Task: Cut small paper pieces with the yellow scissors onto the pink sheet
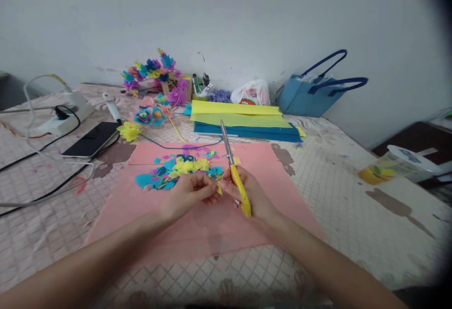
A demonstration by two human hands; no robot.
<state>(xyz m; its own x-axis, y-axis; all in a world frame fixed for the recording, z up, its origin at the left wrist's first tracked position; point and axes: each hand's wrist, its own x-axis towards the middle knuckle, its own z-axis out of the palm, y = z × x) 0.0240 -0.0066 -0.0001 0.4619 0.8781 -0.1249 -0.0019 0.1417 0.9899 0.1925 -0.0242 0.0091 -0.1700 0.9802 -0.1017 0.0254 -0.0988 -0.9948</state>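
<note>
My left hand (pixel 197 191) is closed in a pinch on a small yellow paper piece (pixel 219 189) over the pink sheet (pixel 275 205). Close beside it, my right hand (pixel 249 191) is wrapped around yellow-handled scissors (pixel 242 189), whose metal blades point up and away and look closed. The right fingertips meet the left ones near the yellow paper; whether they grip it too is hard to tell. Just beyond the left hand lies a heap of cut paper pieces (pixel 165 170) in blue, teal, yellow and purple.
Yellow paper sheets (pixel 236 108) lie over blue sheets (pixel 254 131) at the back. Paper flowers (pixel 151 111), a phone (pixel 92 138), a power strip (pixel 67 113) and cables occupy the left. Rightward are a blue bag (pixel 309 94) and a plastic cup on its side (pixel 391 165).
</note>
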